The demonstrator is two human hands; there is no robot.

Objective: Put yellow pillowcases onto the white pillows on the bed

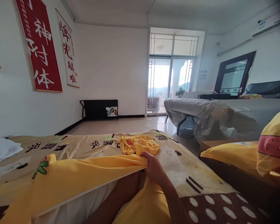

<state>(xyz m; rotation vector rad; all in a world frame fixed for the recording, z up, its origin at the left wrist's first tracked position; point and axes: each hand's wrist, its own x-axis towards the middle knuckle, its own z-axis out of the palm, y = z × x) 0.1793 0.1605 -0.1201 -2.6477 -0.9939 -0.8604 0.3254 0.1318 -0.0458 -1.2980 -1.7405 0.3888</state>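
A yellow cover [72,177] lies across the patterned bed sheet [189,168] in front of me. My right hand [154,168] is closed on the cover's edge, pinching the fabric near its bunched-up end [140,144]. My left forearm [118,197] reaches under the cover beside a white filling [84,207], and that hand is hidden inside the fabric.
Yellow pillows [238,154] sit on a low surface to the right. A table under a grey sheet [200,115] stands beyond the bed. A black rack [99,109] is against the far wall, beside a glass balcony door [170,84]. White bedding [2,149] lies at the left.
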